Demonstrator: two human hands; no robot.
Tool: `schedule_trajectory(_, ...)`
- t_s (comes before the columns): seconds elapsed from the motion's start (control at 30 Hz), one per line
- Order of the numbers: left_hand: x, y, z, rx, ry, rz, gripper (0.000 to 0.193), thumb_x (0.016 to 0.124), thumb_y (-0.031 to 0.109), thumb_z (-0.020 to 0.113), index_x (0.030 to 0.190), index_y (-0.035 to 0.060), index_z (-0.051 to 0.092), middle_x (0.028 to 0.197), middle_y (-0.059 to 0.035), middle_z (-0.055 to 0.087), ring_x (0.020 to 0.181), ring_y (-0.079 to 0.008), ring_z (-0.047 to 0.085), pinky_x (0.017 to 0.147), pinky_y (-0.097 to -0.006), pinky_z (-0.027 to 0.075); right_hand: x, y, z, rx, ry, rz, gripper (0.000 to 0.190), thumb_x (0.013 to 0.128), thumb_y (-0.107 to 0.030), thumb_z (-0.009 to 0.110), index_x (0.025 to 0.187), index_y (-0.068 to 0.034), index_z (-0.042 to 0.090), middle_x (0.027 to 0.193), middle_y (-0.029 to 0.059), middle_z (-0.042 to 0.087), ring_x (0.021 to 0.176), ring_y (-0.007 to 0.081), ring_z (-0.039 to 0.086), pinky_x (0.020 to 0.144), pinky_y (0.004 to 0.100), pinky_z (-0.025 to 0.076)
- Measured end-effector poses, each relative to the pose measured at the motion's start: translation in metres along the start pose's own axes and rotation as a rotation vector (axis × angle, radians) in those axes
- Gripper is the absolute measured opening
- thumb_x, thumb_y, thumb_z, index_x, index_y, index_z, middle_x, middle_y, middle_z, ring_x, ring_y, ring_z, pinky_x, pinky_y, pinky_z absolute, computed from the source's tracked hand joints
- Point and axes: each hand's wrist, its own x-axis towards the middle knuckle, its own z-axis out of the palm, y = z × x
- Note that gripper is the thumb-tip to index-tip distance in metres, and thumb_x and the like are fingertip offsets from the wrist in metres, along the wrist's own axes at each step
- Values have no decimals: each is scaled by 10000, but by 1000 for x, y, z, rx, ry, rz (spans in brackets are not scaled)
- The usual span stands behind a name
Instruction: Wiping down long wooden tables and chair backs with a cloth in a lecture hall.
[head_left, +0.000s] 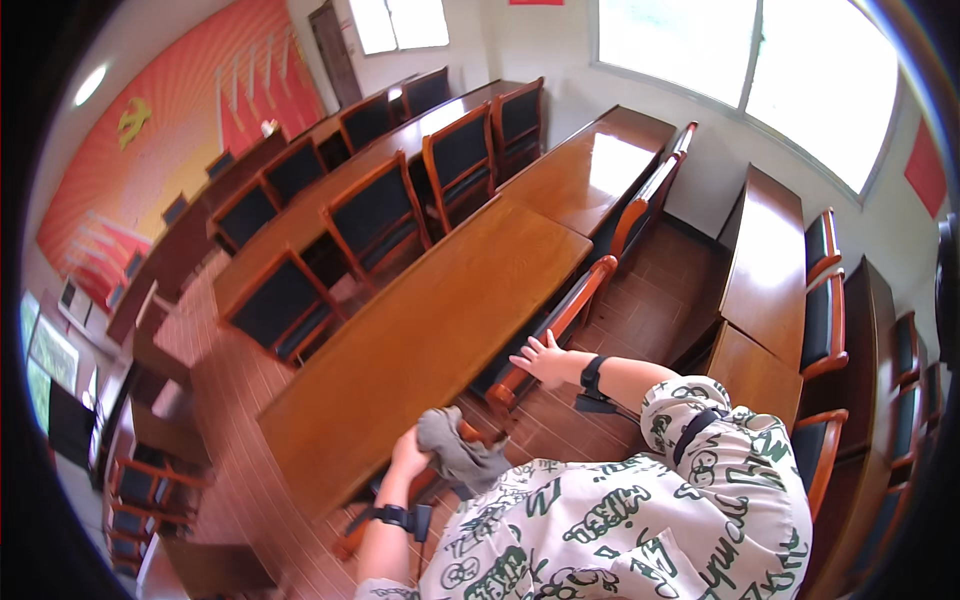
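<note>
My left hand (409, 454) grips a crumpled grey cloth (459, 446) near the front edge of a long brown wooden table (442, 300). The cloth hangs over part of a wooden chair frame and hides some of it. My right hand (541, 358), fingers spread and holding nothing, is at the back of a wooden chair with dark padding (559, 311). Whether its palm rests on the chair's top rail or hovers just above it, I cannot tell. Both wrists wear black bands.
Ahead, rows of tables and dark-padded chairs (375, 210) run towards a red wall mural (172, 127). Another table (761, 255) stands to my right, with a narrow tiled aisle (637, 285) before it. Large windows (750, 67) throw glare onto the tabletops.
</note>
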Motion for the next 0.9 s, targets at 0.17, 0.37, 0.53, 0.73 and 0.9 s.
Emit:
schedule_trajectory(0.17,66,76,33,-170,-122,207,380,727,104,669,1089,27,584,1052,-132,645,986,-217,617,851,-321,469,-14,1,22,142,166,27,853,721,-144,640,1438,-179,179,1441,104,272,1379,330,131,1011,705,90)
schedule_trajectory(0.37,124,84,84,611,-323,301,409,674,51,570,1075,21,494,1065,-218,566,960,-383,574,819,-444,473,-7,1,60,319,414,79,903,664,-108,645,1435,-83,176,1470,64,252,1385,226,166,1093,568,91)
schedule_trajectory(0.53,122,76,72,639,-450,317,517,701,307,691,1074,7,496,1056,-197,574,967,-348,586,784,-448,492,-19,37,28,256,349,-67,842,676,-155,669,1414,-152,263,1462,77,262,1380,245,173,1097,559,93)
schedule_trajectory(0.73,126,83,63,577,-471,263,541,667,370,702,1070,50,537,991,-174,634,910,-345,611,795,-437,486,-21,160,11,259,287,514,729,591,-253,715,1268,-152,463,1368,79,369,1350,309,196,980,726,124)
schedule_trajectory(0.9,107,95,70,447,-366,-22,555,666,366,701,1152,151,539,1048,-180,616,968,-345,589,803,-434,476,-11,207,43,196,204,251,675,595,-247,699,1230,-232,469,1201,86,437,1204,327,328,799,694,387)
